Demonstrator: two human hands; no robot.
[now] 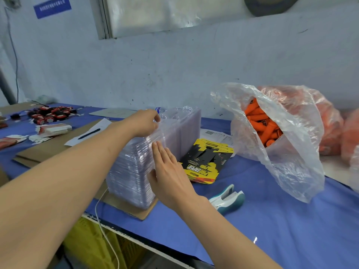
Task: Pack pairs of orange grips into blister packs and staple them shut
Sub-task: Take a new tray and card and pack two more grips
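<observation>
A tall stack of clear blister packs (136, 171) stands on a cardboard sheet on the blue table. My left hand (144, 123) pinches the top edge of a pack at the stack's upper end. My right hand (171, 171) lies flat with straight fingers against the stack's right side. Orange grips (262, 125) fill an open clear plastic bag (291, 162) at the right. Yellow and black insert cards (206, 162) lie in a pile between the stack and the bag. A white and teal stapler (228, 199) rests on the table near my right wrist.
A second bag of orange grips (330, 121) sits behind the first. Cardboard sheets, a paper with a black pen (89, 133), red and black parts (50, 114) and card stacks lie at the left. A white cable (104, 226) hangs over the table's front edge above a yellow crate (91, 245).
</observation>
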